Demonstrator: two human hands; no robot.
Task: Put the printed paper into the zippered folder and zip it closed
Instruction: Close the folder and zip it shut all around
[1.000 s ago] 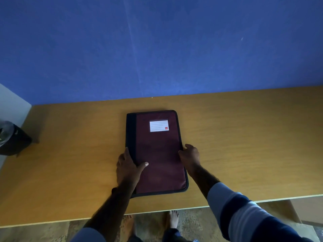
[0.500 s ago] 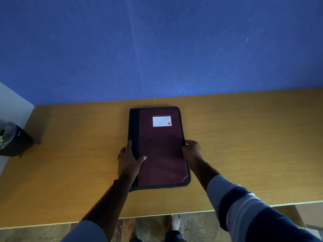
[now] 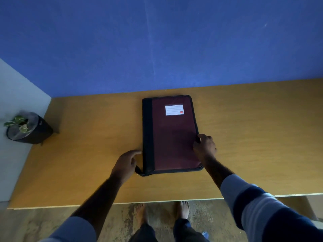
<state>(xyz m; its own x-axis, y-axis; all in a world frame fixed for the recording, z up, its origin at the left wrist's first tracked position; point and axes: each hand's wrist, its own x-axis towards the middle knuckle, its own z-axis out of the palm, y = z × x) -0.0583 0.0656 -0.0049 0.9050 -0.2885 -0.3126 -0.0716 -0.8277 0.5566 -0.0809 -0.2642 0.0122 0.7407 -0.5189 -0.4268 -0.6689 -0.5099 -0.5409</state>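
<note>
My folder (image 3: pixel 173 137) runs lengthwise away from me. Its zip pull (image 3: pixel 138 170) sits at my curled left hand (image 3: pixel 126 165), and I can't tell if that hand is pinching it. My right hand (image 3: pixel 204 147) grips the right edge.

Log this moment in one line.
folder: closed, flat on table | left hand: beside spine, by zipper pull | right hand: grips right edge | paper: not in view

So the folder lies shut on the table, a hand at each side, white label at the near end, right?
Not quite. In the head view the folder lies shut on the table, the left hand and right hand at its sides, but the white label is at the far end, toward the wall.
</note>
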